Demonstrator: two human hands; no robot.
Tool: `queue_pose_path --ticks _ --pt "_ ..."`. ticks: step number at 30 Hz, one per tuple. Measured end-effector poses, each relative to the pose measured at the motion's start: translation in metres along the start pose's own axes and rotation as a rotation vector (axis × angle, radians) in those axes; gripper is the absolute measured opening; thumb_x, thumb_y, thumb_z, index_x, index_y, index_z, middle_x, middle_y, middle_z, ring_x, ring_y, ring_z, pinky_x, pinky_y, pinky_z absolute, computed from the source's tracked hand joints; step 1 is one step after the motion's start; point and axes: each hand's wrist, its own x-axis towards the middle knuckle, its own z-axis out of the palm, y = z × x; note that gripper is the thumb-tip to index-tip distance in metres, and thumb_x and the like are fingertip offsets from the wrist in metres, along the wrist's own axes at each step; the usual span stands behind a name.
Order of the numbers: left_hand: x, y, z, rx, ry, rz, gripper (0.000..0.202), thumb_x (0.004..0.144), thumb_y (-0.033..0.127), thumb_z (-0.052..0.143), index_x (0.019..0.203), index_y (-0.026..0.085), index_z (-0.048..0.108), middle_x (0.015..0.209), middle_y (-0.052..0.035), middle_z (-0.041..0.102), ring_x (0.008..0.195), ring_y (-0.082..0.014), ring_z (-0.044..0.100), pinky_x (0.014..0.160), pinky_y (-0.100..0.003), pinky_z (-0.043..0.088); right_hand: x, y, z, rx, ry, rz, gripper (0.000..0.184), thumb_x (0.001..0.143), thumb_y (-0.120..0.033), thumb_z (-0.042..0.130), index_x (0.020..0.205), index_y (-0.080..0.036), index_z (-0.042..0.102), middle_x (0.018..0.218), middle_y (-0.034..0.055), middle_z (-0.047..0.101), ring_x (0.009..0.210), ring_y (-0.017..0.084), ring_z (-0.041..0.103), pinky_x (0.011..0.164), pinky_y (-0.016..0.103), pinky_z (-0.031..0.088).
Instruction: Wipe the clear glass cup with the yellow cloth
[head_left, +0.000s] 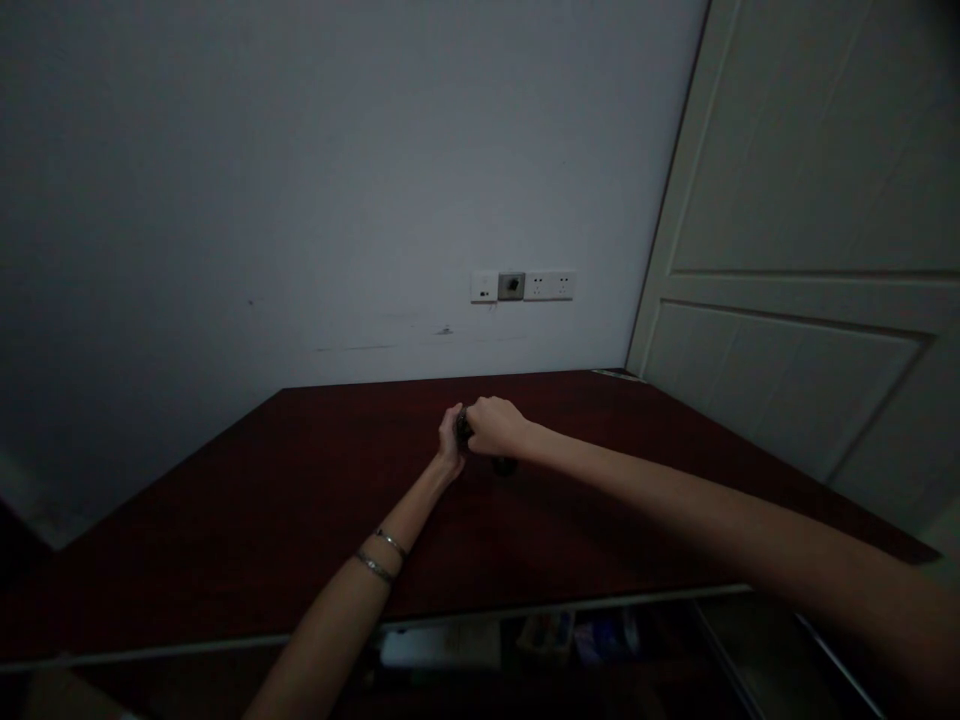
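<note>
Both my arms reach out over a dark red-brown table (225,520). My left hand (450,440) and my right hand (491,425) meet near the table's middle. Together they close around a small dark object (501,464), of which only a rounded black end shows below my right hand. The room is dim, so I cannot make out what the object is. Two thin bracelets (382,555) sit on my left forearm.
A pale wall stands behind the table, with a row of sockets (523,286) on it. A white panelled door (810,250) is at the right. Under the table's near edge lie several dim items (510,640).
</note>
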Motion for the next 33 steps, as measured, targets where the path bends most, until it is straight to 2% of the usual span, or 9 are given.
queue_pose_path --ticks 4,7,10,14,18,22,25,29,33 --pt "-0.003 0.000 -0.002 -0.065 -0.016 0.089 0.024 0.070 0.036 0.053 0.061 0.015 0.055 0.054 0.0012 0.057 0.053 -0.0122 0.054 0.052 -0.021 0.039 0.012 -0.004 -0.008 0.277 -0.018 0.167 0.022 0.065 -0.019 0.050 0.076 -0.009 0.066 0.078 0.0180 0.067 0.072 0.026 0.064 0.058 0.028 0.046" --pt "-0.005 0.001 -0.003 -0.118 -0.046 0.126 0.025 0.072 0.036 0.050 0.061 0.015 0.057 0.056 0.0000 0.059 0.053 -0.0124 0.055 0.054 -0.022 0.041 0.018 0.000 -0.009 0.574 -0.083 0.311 0.010 0.059 -0.018 0.054 0.058 -0.011 0.061 0.058 0.0094 0.062 0.058 0.020 0.060 0.047 0.023 0.041" --pt "-0.004 0.003 -0.002 -0.122 -0.004 0.189 0.027 0.073 0.038 0.048 0.064 0.015 0.059 0.058 -0.0008 0.060 0.057 -0.0135 0.058 0.057 -0.023 0.043 0.020 0.007 -0.002 1.025 -0.045 0.444 0.006 0.055 -0.012 0.054 0.049 -0.013 0.053 0.044 0.0005 0.052 0.046 0.013 0.053 0.042 0.020 0.039" --pt "-0.001 0.004 -0.002 -0.078 0.052 0.187 0.030 0.072 0.042 0.050 0.069 0.014 0.061 0.059 -0.0013 0.061 0.057 -0.0146 0.059 0.055 -0.023 0.044 0.013 0.015 0.016 1.606 0.057 0.610 0.005 0.056 -0.011 0.051 0.060 -0.012 0.054 0.048 -0.0007 0.054 0.044 0.011 0.051 0.042 0.020 0.043" --pt "0.000 0.004 -0.004 -0.053 -0.017 0.115 0.036 0.073 0.045 0.046 0.076 0.013 0.061 0.059 -0.0034 0.062 0.051 -0.0158 0.058 0.048 -0.026 0.045 0.007 0.028 0.021 1.818 0.046 0.600 0.012 0.062 -0.018 0.047 0.068 -0.011 0.055 0.056 0.0024 0.058 0.046 0.011 0.052 0.043 0.021 0.044" --pt "0.000 0.005 -0.007 0.070 -0.132 -0.091 0.049 0.073 0.053 0.038 0.079 0.011 0.061 0.062 -0.0103 0.063 0.048 -0.0209 0.058 0.044 -0.033 0.046 0.002 0.044 0.006 1.534 0.294 0.523 0.020 0.067 -0.022 0.045 0.076 -0.010 0.059 0.066 0.0049 0.061 0.060 0.013 0.056 0.054 0.022 0.046" --pt "0.001 0.005 -0.009 0.131 -0.227 -0.309 0.056 0.073 0.056 0.032 0.082 0.009 0.061 0.063 -0.0155 0.063 0.045 -0.0220 0.057 0.043 -0.034 0.044 -0.006 0.055 -0.005 0.990 0.512 0.224 0.030 0.067 -0.016 0.048 0.093 -0.015 0.062 0.085 0.0039 0.065 0.077 0.015 0.056 0.069 0.026 0.044" --pt "0.006 0.004 -0.012 0.117 -0.283 -0.469 0.059 0.075 0.057 0.028 0.086 0.008 0.060 0.065 -0.0183 0.063 0.048 -0.0244 0.058 0.039 -0.031 0.041 -0.021 0.060 -0.009 0.365 0.391 -0.392 0.041 0.068 -0.007 0.051 0.105 -0.021 0.061 0.103 0.0059 0.064 0.091 0.019 0.048 0.078 0.034 0.038" --pt "0.008 0.002 -0.017 0.191 -0.363 -0.595 0.056 0.074 0.059 0.031 0.082 0.011 0.059 0.065 -0.0181 0.063 0.049 -0.0263 0.058 0.036 -0.032 0.040 -0.026 0.054 -0.006 -0.029 0.251 -0.659 0.031 0.074 -0.016 0.056 0.105 -0.020 0.060 0.107 0.0087 0.063 0.095 0.022 0.044 0.073 0.033 0.033"
